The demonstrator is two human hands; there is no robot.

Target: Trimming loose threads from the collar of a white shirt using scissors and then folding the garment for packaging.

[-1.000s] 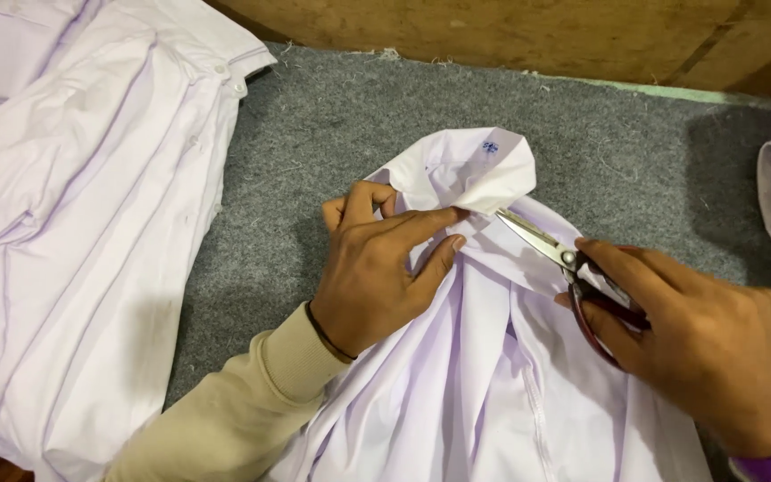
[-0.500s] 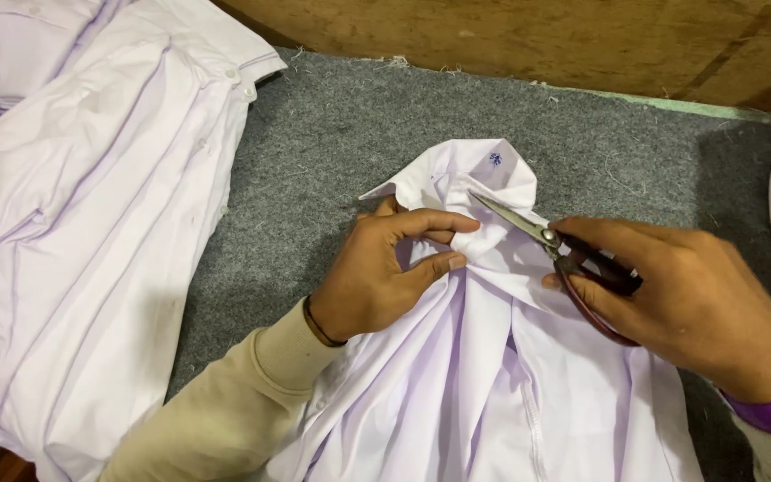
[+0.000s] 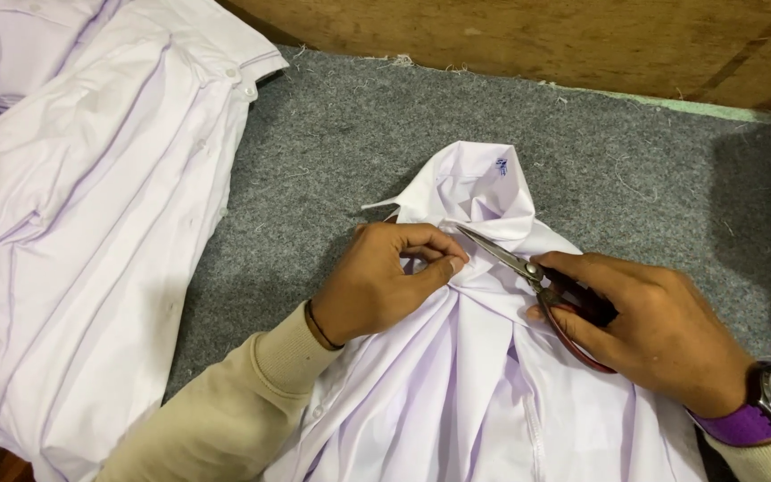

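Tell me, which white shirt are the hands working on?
The bunched shirt in the middle: the left hand pinches it and the right hand holds scissors there. The pile lies untouched.

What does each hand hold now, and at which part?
The right hand holds scissors by the handle loops. The left hand pinches the pale shirt just below its collar, between thumb and fingers.

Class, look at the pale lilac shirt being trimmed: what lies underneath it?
Grey felt matting shows all round the pale lilac shirt, so it appears to lie on that. The matting directly beneath is covered by the cloth and both hands.
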